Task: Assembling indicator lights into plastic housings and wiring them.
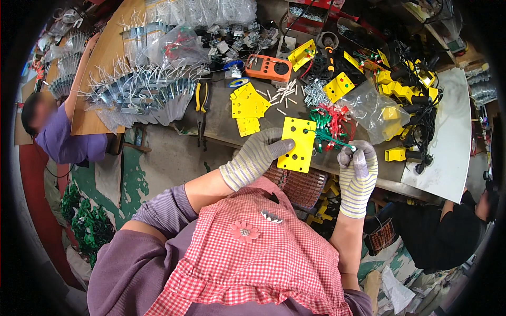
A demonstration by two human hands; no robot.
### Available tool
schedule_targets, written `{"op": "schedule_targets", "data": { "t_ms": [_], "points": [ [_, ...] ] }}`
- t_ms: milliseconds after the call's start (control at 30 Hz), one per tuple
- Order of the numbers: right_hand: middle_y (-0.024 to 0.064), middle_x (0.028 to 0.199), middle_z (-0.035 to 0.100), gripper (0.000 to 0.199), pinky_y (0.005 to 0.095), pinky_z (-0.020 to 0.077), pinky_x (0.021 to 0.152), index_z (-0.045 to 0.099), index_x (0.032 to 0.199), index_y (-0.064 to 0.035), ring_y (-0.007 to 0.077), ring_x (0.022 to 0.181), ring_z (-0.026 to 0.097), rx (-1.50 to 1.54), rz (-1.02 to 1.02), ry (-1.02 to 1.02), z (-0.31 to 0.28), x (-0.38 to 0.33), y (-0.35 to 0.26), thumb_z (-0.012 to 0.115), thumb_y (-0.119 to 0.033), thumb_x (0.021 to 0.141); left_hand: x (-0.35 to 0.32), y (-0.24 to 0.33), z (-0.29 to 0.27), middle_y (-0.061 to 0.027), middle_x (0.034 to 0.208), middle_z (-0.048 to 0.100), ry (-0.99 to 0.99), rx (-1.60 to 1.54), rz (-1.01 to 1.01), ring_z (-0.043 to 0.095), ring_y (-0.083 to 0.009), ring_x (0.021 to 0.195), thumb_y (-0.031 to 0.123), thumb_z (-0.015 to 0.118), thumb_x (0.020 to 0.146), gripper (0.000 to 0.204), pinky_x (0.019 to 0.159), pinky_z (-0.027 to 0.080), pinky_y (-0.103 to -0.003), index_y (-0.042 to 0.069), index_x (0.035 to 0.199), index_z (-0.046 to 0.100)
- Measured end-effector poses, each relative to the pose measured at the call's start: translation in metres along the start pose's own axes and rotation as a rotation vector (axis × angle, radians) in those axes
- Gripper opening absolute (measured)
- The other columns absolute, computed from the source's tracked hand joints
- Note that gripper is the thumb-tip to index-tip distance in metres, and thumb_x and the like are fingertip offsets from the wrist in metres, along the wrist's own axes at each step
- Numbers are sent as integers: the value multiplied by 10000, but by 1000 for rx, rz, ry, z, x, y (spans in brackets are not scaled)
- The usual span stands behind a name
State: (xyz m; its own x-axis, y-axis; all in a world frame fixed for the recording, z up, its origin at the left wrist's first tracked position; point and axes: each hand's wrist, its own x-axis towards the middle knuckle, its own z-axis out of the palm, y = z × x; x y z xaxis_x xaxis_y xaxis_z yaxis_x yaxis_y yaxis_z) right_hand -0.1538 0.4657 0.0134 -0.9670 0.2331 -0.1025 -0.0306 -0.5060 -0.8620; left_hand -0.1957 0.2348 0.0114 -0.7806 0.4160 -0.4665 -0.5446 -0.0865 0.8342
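Observation:
My left hand point(254, 158), in a striped work glove, grips a flat yellow plate point(298, 147) with several round holes, its thumb across the face. Green wires point(333, 139) run from the plate's upper right side toward my right hand point(359, 176). That hand, also gloved, pinches the wires' end, where a small white tip shows. Just beyond lies a pile of red and green wired indicator lights point(333, 118). A stack of blank yellow plates point(249, 102) sits to the left, near scattered white tubes point(284, 92) and a heap of screws point(315, 92).
An orange multimeter point(269, 68), pliers point(201, 100) and a screwdriver point(330, 58) lie on the bench. Bagged metal parts with white wires point(142, 97) fill the left. Yellow housings with black cables point(408, 92) crowd the right. One person point(71, 126) works at left, another point(448, 231) at right.

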Motion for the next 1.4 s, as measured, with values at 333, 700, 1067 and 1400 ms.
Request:
{"op": "schedule_targets", "data": {
  "t_ms": [333, 700, 1067, 1400],
  "points": [
    [59, 872, 615, 130, 236, 469, 635, 612, 951, -10, 110, 711, 580, -258, -16, -169, 5, -6, -13, 679, -66, 854, 4, -3, -2, -79, 1010, 692, 33, 63, 4, 657, -118, 867, 227, 631, 901, 377, 792, 513, -246, -48, 1158, 610],
    [38, 845, 604, 130, 227, 466, 639, 628, 943, -1, 90, 697, 569, -418, 35, -180, 14, -6, -20, 690, -40, 836, 2, 0, 2, -112, 868, 663, 182, 549, 272, 636, -174, 778, 217, 604, 897, 281, 711, 497, -290, -12, 1050, 656],
    [32, 795, 604, 116, 220, 461, 633, 627, 951, 6, 81, 675, 557, -390, 63, -163, 16, -5, -19, 669, -18, 845, 1, 0, 4, -113, 812, 646, 183, 597, 330, 625, -190, 716, 226, 610, 882, 273, 660, 487, -308, -13, 1007, 656],
    [71, 809, 653, 182, 331, 496, 663, 649, 874, -69, 238, 695, 618, -1218, -578, -167, 34, 2, 11, 762, -42, 734, -1, -7, 16, -122, 754, 619, 135, 606, 427, 610, -236, 658, 173, 623, 847, 211, 612, 465, -340, -3, 961, 647]
  ]
}}
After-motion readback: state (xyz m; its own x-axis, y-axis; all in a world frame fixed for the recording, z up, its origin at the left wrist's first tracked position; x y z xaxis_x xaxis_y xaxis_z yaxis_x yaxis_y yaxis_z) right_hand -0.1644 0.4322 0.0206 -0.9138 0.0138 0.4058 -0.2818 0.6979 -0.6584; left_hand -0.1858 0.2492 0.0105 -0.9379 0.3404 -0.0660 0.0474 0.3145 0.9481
